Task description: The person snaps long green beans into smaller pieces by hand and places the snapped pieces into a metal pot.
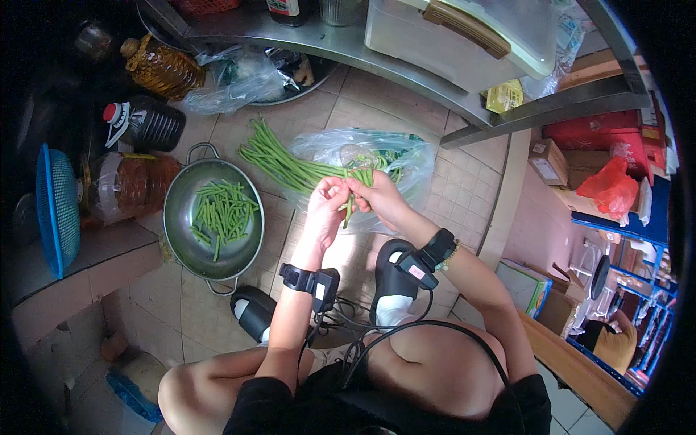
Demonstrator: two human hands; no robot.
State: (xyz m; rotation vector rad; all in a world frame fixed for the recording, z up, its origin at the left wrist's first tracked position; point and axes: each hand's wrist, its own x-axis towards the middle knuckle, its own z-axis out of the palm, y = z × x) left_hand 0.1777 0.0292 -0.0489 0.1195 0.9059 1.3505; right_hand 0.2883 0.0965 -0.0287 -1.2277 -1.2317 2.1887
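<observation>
My left hand (329, 202) and my right hand (381, 197) meet in front of me, fingertips close together. Between them are a few green long beans (348, 211), pinched by both hands. A bundle of long beans (283, 161) stretches up and left from my hands, partly over a clear plastic bag (421, 166) spread on the floor. More bean ends lie on the bag behind my right hand. To the left of my left hand, an oval metal basin (179, 239) with two handles holds short cut bean pieces (223, 211).
A metal shelf edge (326, 46) with a lidded plastic box (429, 49) spans the far side. Bottles, including a dark jug (157, 126), and a blue plastic basket (58, 209) stand left. Black cables run over my legs. Cartons and a seated person (617, 342) are at the right.
</observation>
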